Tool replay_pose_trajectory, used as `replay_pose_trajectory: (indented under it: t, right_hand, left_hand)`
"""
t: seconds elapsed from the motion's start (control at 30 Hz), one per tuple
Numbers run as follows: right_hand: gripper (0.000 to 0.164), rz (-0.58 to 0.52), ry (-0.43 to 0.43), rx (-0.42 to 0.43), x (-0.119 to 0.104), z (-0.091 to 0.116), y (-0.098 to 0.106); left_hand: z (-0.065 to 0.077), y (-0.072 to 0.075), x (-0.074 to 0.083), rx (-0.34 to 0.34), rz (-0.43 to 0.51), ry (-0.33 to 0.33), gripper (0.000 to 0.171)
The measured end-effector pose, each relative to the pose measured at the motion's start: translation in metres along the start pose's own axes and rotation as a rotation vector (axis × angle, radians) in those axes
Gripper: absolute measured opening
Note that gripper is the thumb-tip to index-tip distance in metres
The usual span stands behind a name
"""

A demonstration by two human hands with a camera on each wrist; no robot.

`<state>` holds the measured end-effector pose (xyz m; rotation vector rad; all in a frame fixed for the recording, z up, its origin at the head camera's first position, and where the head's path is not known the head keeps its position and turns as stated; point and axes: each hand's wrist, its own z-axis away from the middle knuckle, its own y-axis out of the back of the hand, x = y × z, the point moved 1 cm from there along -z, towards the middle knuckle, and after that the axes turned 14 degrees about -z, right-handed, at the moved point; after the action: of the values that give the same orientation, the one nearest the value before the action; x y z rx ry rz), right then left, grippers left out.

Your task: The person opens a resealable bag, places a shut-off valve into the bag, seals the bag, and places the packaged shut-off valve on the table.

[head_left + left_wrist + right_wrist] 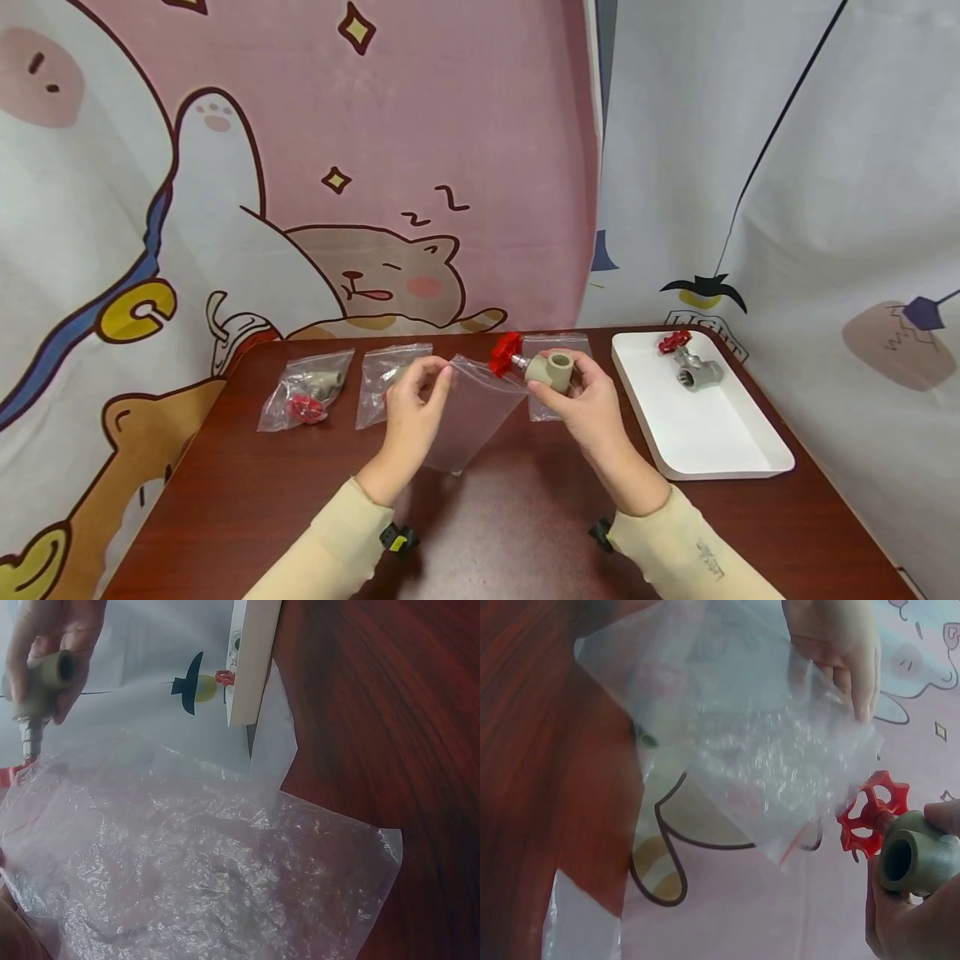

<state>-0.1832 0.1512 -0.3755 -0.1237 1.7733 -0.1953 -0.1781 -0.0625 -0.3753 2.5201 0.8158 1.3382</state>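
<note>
I see the left hand (pixel 411 408) pinching a clear bag (pixel 468 417) between its fingers over the worktop (pixel 525 533); the right hand's (pixel 591 408) fingers grip a beige valve (pixel 543 375) beside the bag's mouth. Toward ten o'clock lie a bagged valve (pixel 324 383) and a half-hidden bag (pixel 370 407); at one, another bag (pixel 542 411); at two, a metal valve (pixel 703 375) in a white tray (pixel 727 442). Only the right wrist view clearly shows the red handwheel's (pixel 869 817) cut-outs. The curtain (pixel 787 183) reads LIGHT.

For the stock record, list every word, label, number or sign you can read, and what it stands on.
"LIGHT": on the white cloth, behind the tray.
"Z Z": on the pink cloth, above the drawn animal.
Right sleeve: dark script, too small to read.
Held valve, held bag: no readable text.
</note>
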Motion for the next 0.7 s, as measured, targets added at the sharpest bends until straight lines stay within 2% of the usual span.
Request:
replay_pose_trajectory:
  t: [0.3, 0.57, 0.7]
  right_hand:
    - [0.044, 0.004, 0.011, -0.037, 0.003, 0.002, -0.013]
    - [0.043, 0.075, 0.094, -0.051, 0.007, 0.005, -0.019]
    - [0.041, 0.127, 0.151, -0.072, 0.000, 0.010, -0.025]
  left_hand:
    - [0.000, -0.003, -0.001, -0.008, 0.009, 0.008, 0.006]
    - [0.002, -0.004, 0.001, -0.057, 0.014, 0.006, 0.007]
    - [0.003, -0.005, 0.002, -0.079, 0.015, -0.001, 0.010]
